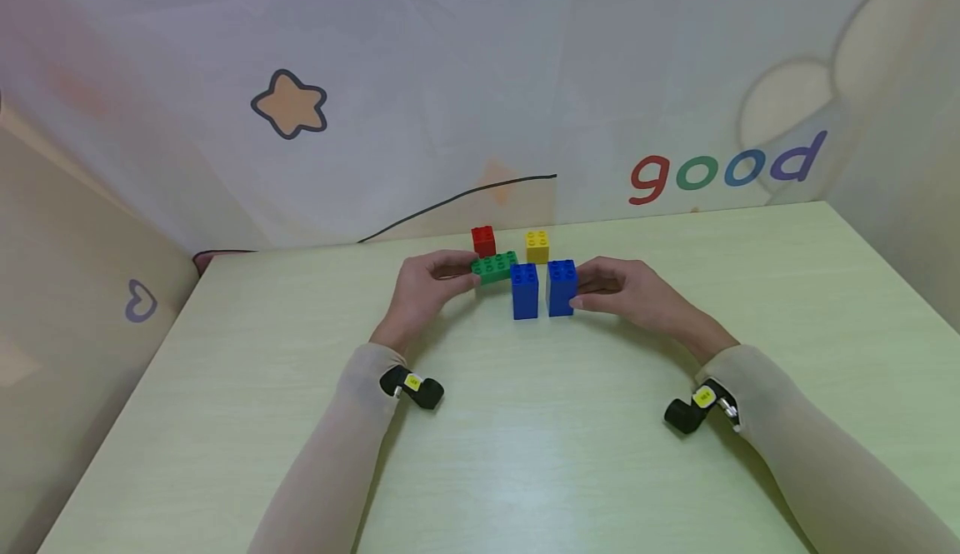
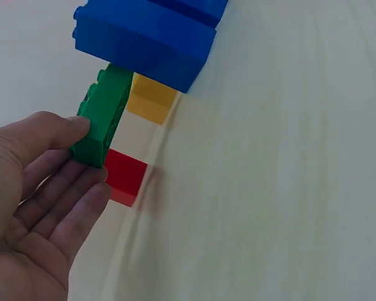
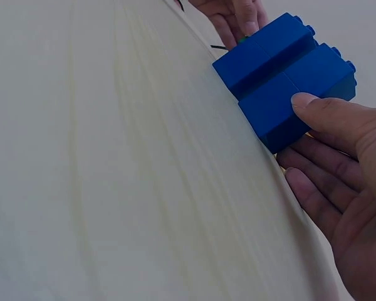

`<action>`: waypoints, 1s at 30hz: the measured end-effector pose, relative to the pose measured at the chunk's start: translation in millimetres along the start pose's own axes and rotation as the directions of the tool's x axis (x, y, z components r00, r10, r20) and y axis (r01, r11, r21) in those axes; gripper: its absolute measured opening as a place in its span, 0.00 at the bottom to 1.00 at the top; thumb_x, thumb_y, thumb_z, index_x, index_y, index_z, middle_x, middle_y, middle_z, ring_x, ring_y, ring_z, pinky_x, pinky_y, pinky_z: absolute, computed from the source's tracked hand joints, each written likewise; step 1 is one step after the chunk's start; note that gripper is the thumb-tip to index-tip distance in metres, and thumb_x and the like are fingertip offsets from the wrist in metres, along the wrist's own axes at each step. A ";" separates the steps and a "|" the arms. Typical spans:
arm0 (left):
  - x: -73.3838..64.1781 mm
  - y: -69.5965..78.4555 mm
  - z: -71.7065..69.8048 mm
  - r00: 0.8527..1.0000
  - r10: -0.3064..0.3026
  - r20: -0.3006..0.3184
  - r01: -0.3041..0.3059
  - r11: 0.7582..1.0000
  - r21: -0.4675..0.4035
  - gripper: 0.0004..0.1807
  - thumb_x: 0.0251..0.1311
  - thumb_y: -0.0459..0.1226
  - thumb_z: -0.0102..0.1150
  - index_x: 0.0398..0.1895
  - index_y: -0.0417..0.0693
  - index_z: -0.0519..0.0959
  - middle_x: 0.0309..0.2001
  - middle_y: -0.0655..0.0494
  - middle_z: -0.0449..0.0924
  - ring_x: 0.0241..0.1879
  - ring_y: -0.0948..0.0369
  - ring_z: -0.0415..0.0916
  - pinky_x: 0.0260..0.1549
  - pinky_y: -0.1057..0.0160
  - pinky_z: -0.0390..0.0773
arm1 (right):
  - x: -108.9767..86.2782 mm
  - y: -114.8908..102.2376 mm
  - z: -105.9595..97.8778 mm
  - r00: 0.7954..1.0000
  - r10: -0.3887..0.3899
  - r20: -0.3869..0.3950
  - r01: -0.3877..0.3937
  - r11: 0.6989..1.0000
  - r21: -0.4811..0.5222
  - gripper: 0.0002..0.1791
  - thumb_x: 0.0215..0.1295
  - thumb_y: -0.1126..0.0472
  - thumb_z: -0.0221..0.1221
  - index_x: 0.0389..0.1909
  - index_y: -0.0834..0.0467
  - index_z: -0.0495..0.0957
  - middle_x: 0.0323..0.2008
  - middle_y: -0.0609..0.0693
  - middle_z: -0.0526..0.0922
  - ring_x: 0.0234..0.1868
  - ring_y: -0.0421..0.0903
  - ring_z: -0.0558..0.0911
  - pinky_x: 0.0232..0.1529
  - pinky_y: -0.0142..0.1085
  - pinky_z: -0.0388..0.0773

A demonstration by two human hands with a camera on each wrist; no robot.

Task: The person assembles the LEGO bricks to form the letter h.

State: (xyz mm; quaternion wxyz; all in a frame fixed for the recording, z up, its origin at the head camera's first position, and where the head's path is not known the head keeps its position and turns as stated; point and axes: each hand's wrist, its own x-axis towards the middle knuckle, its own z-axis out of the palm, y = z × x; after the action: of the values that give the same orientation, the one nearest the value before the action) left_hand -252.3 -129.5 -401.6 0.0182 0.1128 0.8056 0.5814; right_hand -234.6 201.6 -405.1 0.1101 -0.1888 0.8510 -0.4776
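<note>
My left hand (image 1: 429, 289) pinches the left end of a long green toy brick (image 1: 495, 267), thumb on its near side and fingers behind. In the left wrist view the green brick (image 2: 105, 116) is held above the table, its far end close to the blue bricks. My right hand (image 1: 626, 287) grips the right one of two tall blue brick stacks (image 1: 561, 289), its thumb (image 3: 307, 103) on the near face. Just left of it, across a narrow gap, stands the other blue stack (image 1: 525, 292). Both blue stacks are upright, studs on top.
Behind the green brick stands a red brick (image 1: 483, 241). A yellow brick (image 1: 537, 247) is behind the blue stacks. The pale wooden table (image 1: 480, 454) ends at a printed cloth backdrop (image 1: 480, 79). Each wrist wears a small black camera (image 1: 423, 389).
</note>
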 end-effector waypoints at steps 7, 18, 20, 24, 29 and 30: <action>-0.8 11.5 -0.3 0.998 0.055 -0.023 -0.055 0.998 0.020 0.19 0.67 0.35 0.73 0.60 0.48 0.87 0.53 0.52 0.89 0.55 0.54 0.86 0.54 0.56 0.85 | -0.3 -0.8 0.7 1.000 -0.004 -0.001 0.004 1.000 -0.003 0.24 0.74 0.57 0.68 0.66 0.62 0.78 0.59 0.57 0.84 0.61 0.55 0.83 0.66 0.51 0.78; -4.2 33.9 5.2 0.993 0.114 -0.018 -0.114 0.993 0.000 0.19 0.67 0.34 0.73 0.61 0.45 0.86 0.54 0.50 0.88 0.54 0.54 0.86 0.53 0.60 0.86 | -0.5 -0.9 0.8 1.000 0.001 -0.005 -0.001 1.000 -0.007 0.25 0.74 0.57 0.68 0.67 0.62 0.78 0.60 0.57 0.84 0.61 0.55 0.83 0.66 0.52 0.78; -5.9 38.3 6.7 0.991 0.134 -0.011 -0.134 0.991 -0.012 0.19 0.67 0.33 0.72 0.61 0.44 0.86 0.55 0.49 0.88 0.54 0.53 0.86 0.53 0.60 0.85 | -0.2 -0.6 0.6 1.000 -0.001 -0.005 0.001 1.000 -0.006 0.25 0.74 0.57 0.68 0.67 0.62 0.78 0.60 0.57 0.84 0.61 0.55 0.83 0.66 0.52 0.78; -8.6 45.3 10.8 0.985 0.173 0.002 -0.173 0.985 -0.021 0.19 0.67 0.31 0.72 0.60 0.41 0.86 0.56 0.48 0.87 0.54 0.53 0.86 0.53 0.61 0.85 | 0.2 0.3 0.2 1.000 -0.006 -0.004 0.006 1.000 -0.004 0.25 0.74 0.57 0.68 0.66 0.62 0.78 0.59 0.57 0.84 0.61 0.55 0.83 0.66 0.52 0.78; -9.7 47.6 16.4 0.983 0.184 0.013 -0.184 0.983 0.005 0.18 0.67 0.32 0.73 0.59 0.41 0.86 0.55 0.49 0.87 0.54 0.54 0.86 0.52 0.63 0.85 | 0.1 1.5 0.1 1.000 -0.011 -0.004 0.011 1.000 -0.011 0.24 0.74 0.57 0.68 0.66 0.62 0.78 0.59 0.57 0.85 0.61 0.55 0.83 0.66 0.52 0.78; -9.8 47.8 17.4 0.983 0.184 0.017 -0.184 0.983 0.010 0.18 0.67 0.32 0.73 0.59 0.41 0.86 0.55 0.49 0.87 0.54 0.54 0.86 0.52 0.63 0.85 | 0.0 1.7 0.1 1.000 -0.012 -0.003 0.012 1.000 -0.013 0.24 0.74 0.57 0.68 0.66 0.62 0.78 0.59 0.57 0.85 0.61 0.55 0.83 0.66 0.52 0.78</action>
State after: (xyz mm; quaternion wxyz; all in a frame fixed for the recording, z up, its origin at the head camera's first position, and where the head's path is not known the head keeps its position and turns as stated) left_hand -232.3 -101.0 -363.3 -0.0301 0.1914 0.7949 0.5749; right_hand -235.0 202.3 -406.6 0.1044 -0.1940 0.8532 -0.4729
